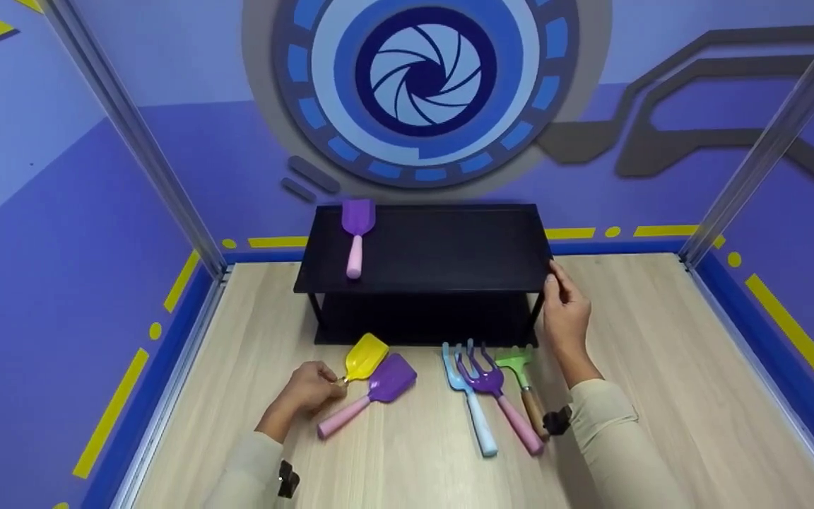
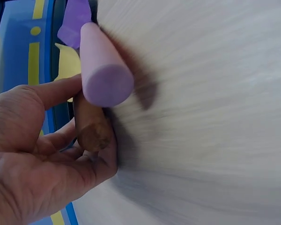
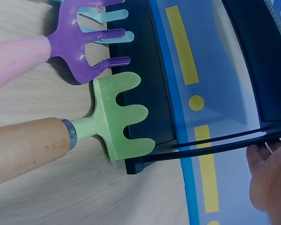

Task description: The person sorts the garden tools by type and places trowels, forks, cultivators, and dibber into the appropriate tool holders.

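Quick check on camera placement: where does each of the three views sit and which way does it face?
Head: high, facing forward and down at the black shelf, toy tools, both hands and sleeves.
Left wrist: low by the table, looking along the left hand, whose fingers hold the yellow shovel's wooden handle.
Right wrist: beside the shelf corner, facing the green rake; right hand at the edge.
Shared: head and right wrist both show the green rake and purple fork.

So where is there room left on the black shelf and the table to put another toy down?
The black shelf top is bare from the purple shovel across to the right hand at its right edge. The wooden table is bare right of that hand. It is crowded in front of the shelf: yellow shovel in the left hand, and three rakes.
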`<state>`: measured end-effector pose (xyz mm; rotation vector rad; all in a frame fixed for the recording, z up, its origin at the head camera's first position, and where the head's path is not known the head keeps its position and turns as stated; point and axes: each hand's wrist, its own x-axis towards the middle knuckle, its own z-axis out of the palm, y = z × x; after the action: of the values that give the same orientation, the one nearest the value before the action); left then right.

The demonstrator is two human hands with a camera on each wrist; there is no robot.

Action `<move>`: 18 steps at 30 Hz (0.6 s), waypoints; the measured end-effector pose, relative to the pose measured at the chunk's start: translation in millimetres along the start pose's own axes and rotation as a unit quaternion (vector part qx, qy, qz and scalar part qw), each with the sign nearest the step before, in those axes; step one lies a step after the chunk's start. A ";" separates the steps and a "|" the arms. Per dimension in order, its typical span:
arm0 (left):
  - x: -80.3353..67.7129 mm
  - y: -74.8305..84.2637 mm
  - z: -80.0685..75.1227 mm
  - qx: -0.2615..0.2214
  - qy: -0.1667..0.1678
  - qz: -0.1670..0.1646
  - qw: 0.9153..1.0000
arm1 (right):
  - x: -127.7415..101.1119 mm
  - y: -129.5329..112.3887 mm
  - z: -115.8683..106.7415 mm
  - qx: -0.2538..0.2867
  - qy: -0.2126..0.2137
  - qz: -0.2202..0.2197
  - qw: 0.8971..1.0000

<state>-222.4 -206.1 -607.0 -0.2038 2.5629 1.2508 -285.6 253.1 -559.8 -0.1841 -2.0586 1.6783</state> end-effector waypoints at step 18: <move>2.5 -0.2 -1.6 -0.016 -0.005 -0.011 1.000 | -10.4 -27.2 -1.2 0.009 0.000 0.001 1.000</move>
<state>-225.0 -207.5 -607.0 -0.2302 2.5268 1.2829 -270.9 243.5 -536.6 -0.1800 -2.0438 1.6976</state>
